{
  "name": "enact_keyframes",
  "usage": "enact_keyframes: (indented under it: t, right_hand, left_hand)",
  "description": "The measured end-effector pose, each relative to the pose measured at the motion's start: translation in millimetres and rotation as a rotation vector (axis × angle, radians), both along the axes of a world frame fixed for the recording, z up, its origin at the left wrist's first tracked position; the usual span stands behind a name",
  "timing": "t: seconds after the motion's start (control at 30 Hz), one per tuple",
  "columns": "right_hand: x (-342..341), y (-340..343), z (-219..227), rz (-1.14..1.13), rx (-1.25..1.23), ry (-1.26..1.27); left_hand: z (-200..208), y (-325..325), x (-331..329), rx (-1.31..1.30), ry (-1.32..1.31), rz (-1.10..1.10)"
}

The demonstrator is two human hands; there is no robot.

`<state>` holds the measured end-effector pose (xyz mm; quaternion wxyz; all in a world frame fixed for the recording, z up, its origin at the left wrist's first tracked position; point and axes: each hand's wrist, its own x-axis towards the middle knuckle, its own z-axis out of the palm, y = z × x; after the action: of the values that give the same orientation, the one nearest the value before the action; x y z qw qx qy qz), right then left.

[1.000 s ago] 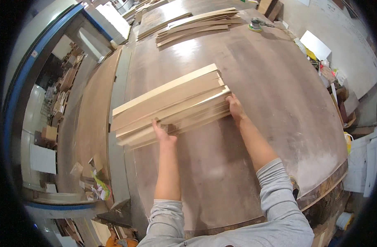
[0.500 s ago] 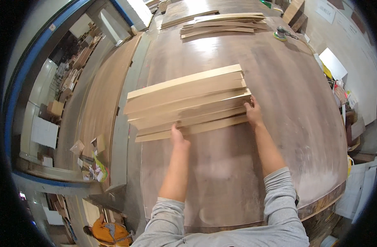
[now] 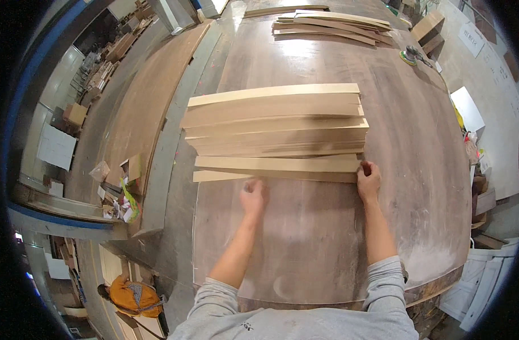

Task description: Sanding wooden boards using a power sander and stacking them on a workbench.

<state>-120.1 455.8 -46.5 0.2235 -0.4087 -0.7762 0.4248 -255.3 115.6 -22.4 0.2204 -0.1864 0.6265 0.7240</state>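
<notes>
Several pale wooden strips [image 3: 282, 136] lie side by side in an overlapping stack across the big brown worktable [image 3: 310, 243]. The two nearest strips form a slight wedge, their left ends spread apart. At the right end of the nearest strips, my right hand [image 3: 369, 180] pinches the corner of a wooden strip [image 3: 327, 176] between thumb and fingers. My left hand [image 3: 254, 195] is just in front of the near edge, left of the middle. Its fingers are curled and a little blurred; whether they grip the edge is hidden.
Another pile of wooden strips [image 3: 333, 28] rests at the far end, with a sander [image 3: 413, 55] to its right. Left of the worktable runs a long brown panel [image 3: 140, 107]. A person in orange [image 3: 132, 297] bends over boards at lower left.
The stack now lies straighter across the view. My left hand has come off the strips' top towards me, and my right hand has shifted nearer along their right ends. The view has turned slightly.
</notes>
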Motion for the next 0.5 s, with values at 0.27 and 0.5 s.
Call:
enact_keyframes:
  t: [0.27, 0.5]
  right_hand:
    - [4, -7, 17, 0.032, 0.167, -0.076]
    - [-15, 36, -3, 0.167, -0.110, -0.004]
  left_hand:
    - [19, -31, -43, -1.298, 1.173, -0.783]
    - [43, -32, -57, -1.046, 0.820, -0.977]
